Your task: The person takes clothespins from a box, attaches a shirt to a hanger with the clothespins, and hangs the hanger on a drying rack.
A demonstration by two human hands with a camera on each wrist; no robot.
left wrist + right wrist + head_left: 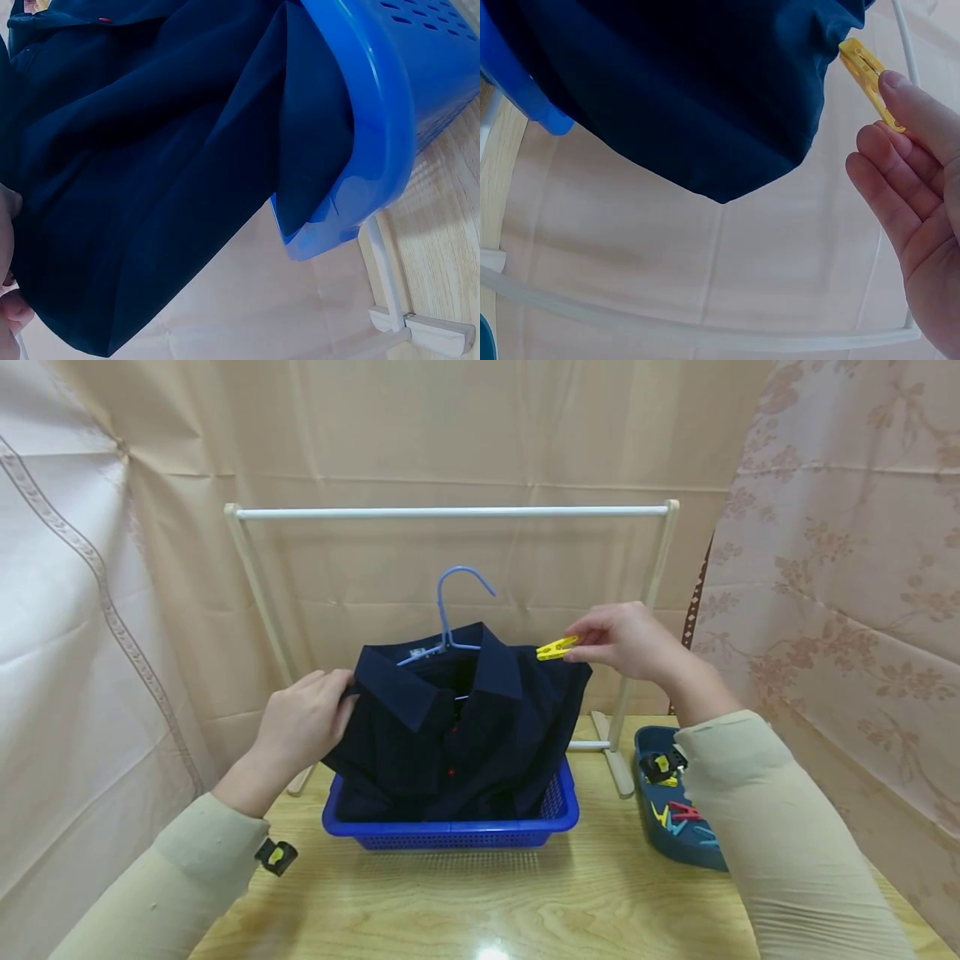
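A dark navy shirt with a collar and red buttons hangs on a blue hanger, its lower part down in a blue basket. My left hand grips the shirt at its left shoulder; only fingertips show at the edge of the left wrist view. Between thumb and fingers my right hand pinches a yellow clothespin. The clothespin's tip is at the shirt's right shoulder edge, and in the right wrist view the clothespin meets the cloth there. Whether it bites the fabric I cannot tell.
Behind the basket stands a rack with a white top bar and pale legs. At the right, partly behind my right sleeve, a dark teal tray holds several coloured clothespins. Curtains surround the wooden table.
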